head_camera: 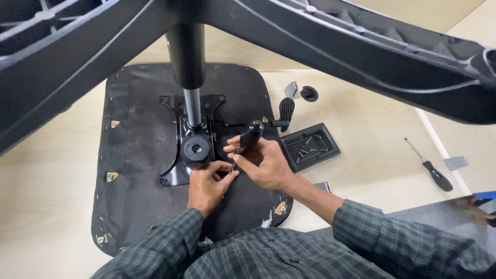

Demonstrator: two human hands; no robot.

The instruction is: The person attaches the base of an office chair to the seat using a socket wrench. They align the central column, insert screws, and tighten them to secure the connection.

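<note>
— How much room was there around the metal mechanism plate (pixel 192 150)?

— Little. The chair base (pixel 330 46) arched overhead, its gas column (pixel 188 67) rising just behind; the seat underside (pixel 134 155) spread beyond it on every side.

— The hands?

— The right hand (pixel 266 164) was clamped on a black-handled screwdriver (pixel 247 138), just right of the plate. The left hand (pixel 209 182), fingers pinched together, touched the tip at the plate's near right edge.

— Its axis?

— Tilted, handle up and away, tip down toward the plate. A black parts tray (pixel 310 147) lay farther right.

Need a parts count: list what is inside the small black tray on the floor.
The black tray holds several loose screws, scattered. Exact count is too small to tell. Nothing covers the tray, and the hands are clear of it.
</note>
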